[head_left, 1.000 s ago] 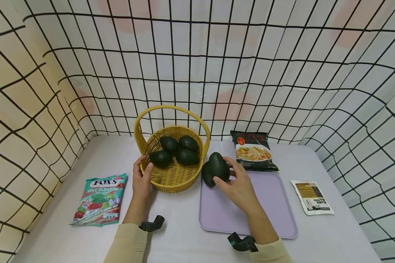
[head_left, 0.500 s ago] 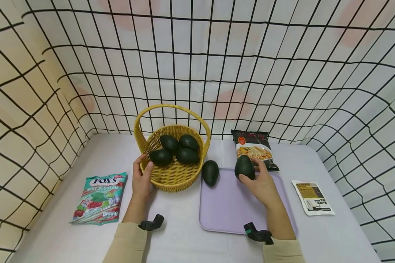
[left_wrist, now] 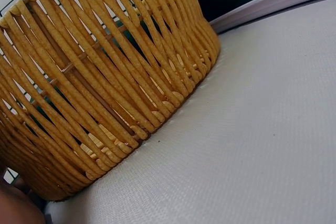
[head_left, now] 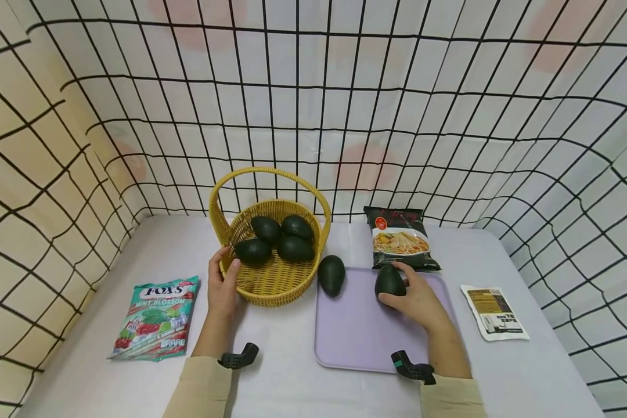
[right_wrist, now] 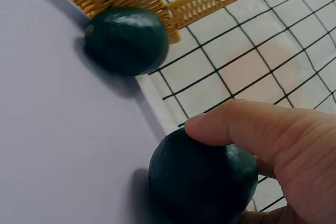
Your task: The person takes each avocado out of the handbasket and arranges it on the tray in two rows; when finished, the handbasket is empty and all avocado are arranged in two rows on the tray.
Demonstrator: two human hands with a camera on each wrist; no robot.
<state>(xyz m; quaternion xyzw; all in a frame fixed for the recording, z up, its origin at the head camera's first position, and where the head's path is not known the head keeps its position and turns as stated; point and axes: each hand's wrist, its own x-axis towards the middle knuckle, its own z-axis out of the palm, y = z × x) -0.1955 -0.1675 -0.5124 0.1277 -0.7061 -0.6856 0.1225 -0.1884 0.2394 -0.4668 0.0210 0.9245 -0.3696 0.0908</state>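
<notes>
Four avocados [head_left: 295,249] sit in one basket [head_left: 274,284], gripped by the left hand [head_left: 223,293]; a fifth avocado [head_left: 331,276] lies far left on one tray [head_left: 366,337]; the right hand [head_left: 423,302] grips a sixth avocado [head_left: 388,283], far right.

Looking like a small staged filming booth: walling the white-covered table [head_left: 287,354] at its far, left and right edges with black-gridded pale hangings [head_left: 287,104], wearing black wrist cameras [head_left: 236,359] toward the near edge, displaying a noodle packet [head_left: 401,241] near the far edge.
</notes>
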